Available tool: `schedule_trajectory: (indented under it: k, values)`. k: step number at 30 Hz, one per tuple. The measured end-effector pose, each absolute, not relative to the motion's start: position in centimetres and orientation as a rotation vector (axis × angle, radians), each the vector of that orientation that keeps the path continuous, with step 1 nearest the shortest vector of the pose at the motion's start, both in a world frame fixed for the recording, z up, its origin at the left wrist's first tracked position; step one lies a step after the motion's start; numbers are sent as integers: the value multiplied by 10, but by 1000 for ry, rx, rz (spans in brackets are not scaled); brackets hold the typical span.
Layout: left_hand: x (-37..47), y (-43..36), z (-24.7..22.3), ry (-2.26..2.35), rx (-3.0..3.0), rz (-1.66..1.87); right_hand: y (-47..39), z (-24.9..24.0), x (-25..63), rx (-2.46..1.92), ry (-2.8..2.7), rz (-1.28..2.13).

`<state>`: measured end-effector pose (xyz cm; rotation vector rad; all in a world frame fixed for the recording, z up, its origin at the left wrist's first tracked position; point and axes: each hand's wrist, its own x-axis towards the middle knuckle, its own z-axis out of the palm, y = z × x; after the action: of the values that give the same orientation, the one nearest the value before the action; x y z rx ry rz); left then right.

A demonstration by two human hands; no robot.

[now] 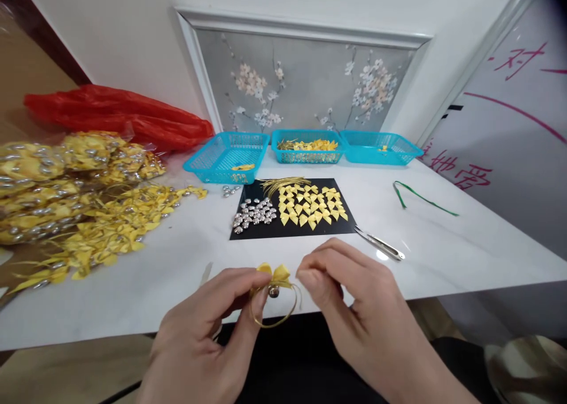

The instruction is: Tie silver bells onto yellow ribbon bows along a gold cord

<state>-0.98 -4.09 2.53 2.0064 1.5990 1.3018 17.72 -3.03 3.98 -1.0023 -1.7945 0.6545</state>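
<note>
A yellow bow [279,274] with a silver bell [273,291] under it is pinched between the thumb and forefinger of my left hand [212,327]. A thin gold cord [283,321] hangs from it in a loop. Just right of the bow, my right hand [363,303] has its thumb and forefinger pressed together; whether they hold a cord end is too small to make out. Beyond my hands, a black mat [261,231] bears silver bells [254,213], rows of yellow bows [312,206] and a bundle of gold cords [283,184].
Snips [381,244] lie right of the mat, with a green ribbon [425,200] farther right. Three blue baskets [225,156] line the back. Finished bow pieces [101,227], bagged ones [39,197] and a red bag [119,117] fill the left.
</note>
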Motion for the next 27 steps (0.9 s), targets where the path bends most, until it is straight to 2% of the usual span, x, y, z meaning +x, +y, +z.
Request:
schedule_trajectory:
  k: [10, 16, 20, 25, 27]
  values:
    - [-12, -41, 22, 1623, 2062, 1268, -26, 20, 161, -1115, -2050, 436]
    - [-14, -39, 23, 1565, 2112, 1153, -20, 21, 160, -1021, -2017, 397]
    - [-7, -34, 26, 1550, 2119, 1169, -18, 21, 157, -924, -2040, 417]
    - [-3, -32, 29, 1510, 2146, 1184, -18, 20, 153, -845, -2114, 281]
    - [-6, -33, 30, 1489, 2053, 1207, -19, 20, 158, -787, -2088, 357]
